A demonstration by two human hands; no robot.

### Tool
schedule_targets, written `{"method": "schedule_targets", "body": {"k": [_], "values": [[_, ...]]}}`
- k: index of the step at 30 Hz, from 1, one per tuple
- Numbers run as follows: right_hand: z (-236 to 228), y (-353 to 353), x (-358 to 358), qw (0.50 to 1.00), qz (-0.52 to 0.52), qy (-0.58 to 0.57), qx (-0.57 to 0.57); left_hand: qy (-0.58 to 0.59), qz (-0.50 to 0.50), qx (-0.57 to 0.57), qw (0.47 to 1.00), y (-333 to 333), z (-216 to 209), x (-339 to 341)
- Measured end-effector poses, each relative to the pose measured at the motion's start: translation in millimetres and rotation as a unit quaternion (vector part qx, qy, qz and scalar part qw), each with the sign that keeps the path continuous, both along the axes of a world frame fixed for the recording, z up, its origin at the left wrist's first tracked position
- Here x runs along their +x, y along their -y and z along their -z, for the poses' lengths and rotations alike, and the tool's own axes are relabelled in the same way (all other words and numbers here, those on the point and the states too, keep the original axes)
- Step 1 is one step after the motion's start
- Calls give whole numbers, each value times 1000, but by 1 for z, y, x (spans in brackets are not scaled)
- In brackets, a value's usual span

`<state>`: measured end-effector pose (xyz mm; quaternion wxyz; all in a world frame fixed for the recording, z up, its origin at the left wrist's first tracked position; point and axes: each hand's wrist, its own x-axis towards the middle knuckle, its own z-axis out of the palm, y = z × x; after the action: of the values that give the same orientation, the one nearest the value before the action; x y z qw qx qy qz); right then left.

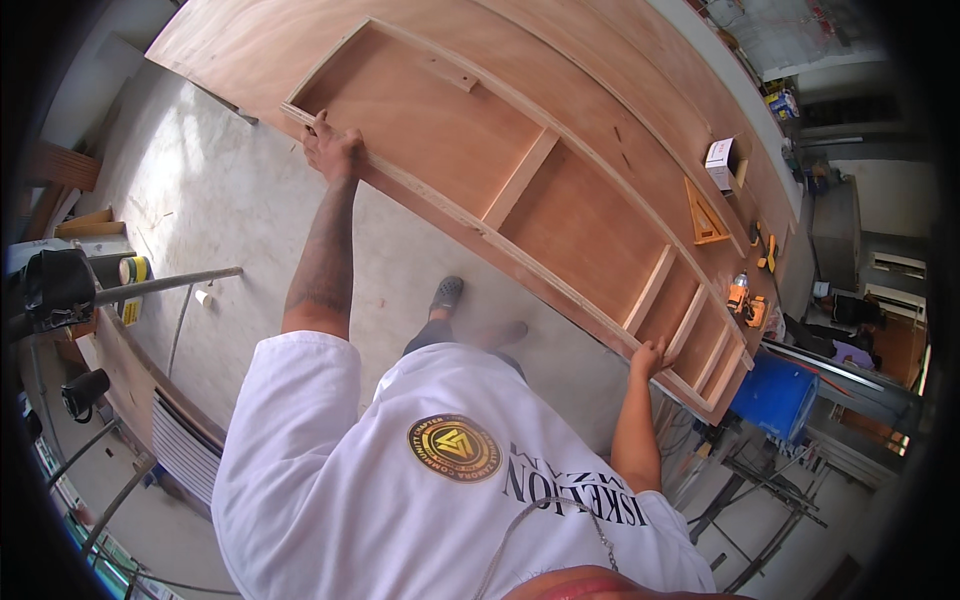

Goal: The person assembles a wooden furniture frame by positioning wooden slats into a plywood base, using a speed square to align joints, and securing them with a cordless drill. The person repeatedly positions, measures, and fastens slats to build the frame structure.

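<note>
Along the near edge of one long wooden frame (520, 180), the person's left hand (335, 150) is gripping close to one end, the right hand (650, 357) nearer the other.

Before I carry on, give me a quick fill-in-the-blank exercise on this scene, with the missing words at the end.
1. The left hand and the right hand hold the wooden frame by its ____ long edge, not its far one.
2. The triangular square lying beyond the frame is coloured ____.
3. The hand closer to that square is the ____ one.
4. The main colour of the person's shirt is ____.

Missing words: near; orange; right; white.
</note>
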<state>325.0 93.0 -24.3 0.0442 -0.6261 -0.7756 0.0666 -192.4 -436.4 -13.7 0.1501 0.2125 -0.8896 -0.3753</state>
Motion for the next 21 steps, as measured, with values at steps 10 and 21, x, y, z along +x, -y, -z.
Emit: {"method": "schedule_targets", "body": {"k": [10,21], "values": [[2,2,-4,999,8,-32,12,19,13,3,1000,2,3,-2],[1,-1,8,997,-51,-53,27,51,26,-30,998,2,0,-1]]}}
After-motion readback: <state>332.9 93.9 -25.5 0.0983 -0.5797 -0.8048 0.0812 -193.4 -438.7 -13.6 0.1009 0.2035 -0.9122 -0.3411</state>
